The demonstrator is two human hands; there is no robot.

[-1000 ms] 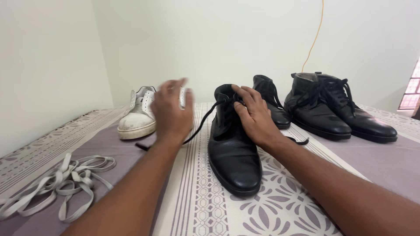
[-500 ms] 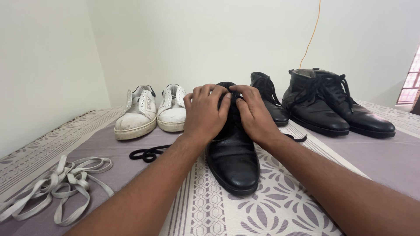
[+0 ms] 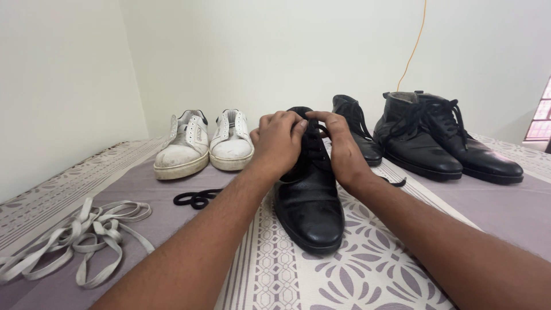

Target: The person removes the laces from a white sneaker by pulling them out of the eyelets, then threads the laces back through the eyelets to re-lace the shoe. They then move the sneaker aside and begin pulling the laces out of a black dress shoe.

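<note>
Both hands, left (image 3: 279, 140) and right (image 3: 342, 148), pinched the black lace (image 3: 314, 138) atop the black shoe (image 3: 309, 198). Lacing step apparently underway. White sneakers (image 3: 204, 143) sat at ten o'clock.

Plain pale walls (image 3: 287, 51), orange cord (image 3: 414, 46) hanging, window (image 3: 539, 117) at right, patterned bedspread (image 3: 367, 275)

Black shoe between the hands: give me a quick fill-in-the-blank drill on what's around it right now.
1. Both hands, left and right, grip the black shoe at its ____.
2. The loose pile of pale laces lies to the person's ____.
3. The sneakers near the wall are ____ in colour.
4. The small black lace lies between the pale laces and the ____.

Missing words: laces; left; white; black shoe
</note>
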